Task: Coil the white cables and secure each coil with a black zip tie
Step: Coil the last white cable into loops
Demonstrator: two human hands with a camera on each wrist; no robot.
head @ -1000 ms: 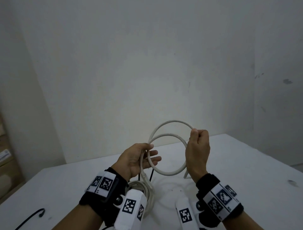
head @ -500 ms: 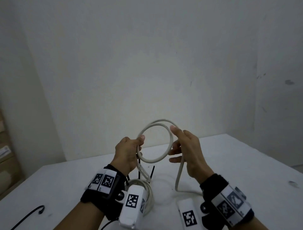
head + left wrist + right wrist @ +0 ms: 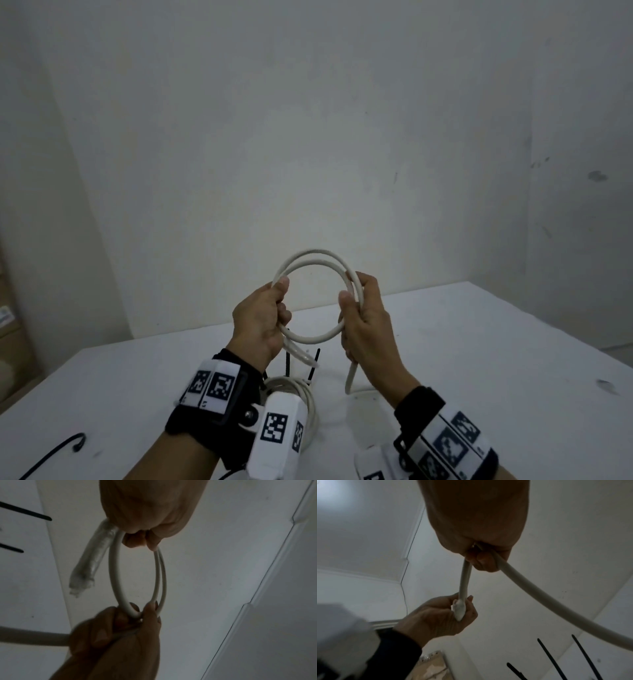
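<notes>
A white cable coil [image 3: 315, 255] of a few loops is held upright above the white table [image 3: 479, 342]. My left hand [image 3: 282, 298] grips its left side, and the plastic-wrapped plug end [image 3: 91, 561] sticks out below that fist. My right hand [image 3: 352, 298] grips the right side; a short tail [image 3: 351, 377] hangs from it toward the table. A second white coil [image 3: 310, 394] lies on the table, partly hidden by my left wrist. Black zip ties [image 3: 287, 363] lie beside it, seen also as zip ties [image 3: 551, 658] in the right wrist view.
Another black zip tie [image 3: 61, 452] curls near the table's front left edge. A bare wall stands behind the table. Cardboard boxes [image 3: 10, 329] sit on the floor at far left. The table's right half holds only small dark marks [image 3: 606, 385].
My right hand has gone from pinching the loop with extended fingers to gripping the coil's right side. The hanging tail is much shorter, and the left hand holds its side as before.
</notes>
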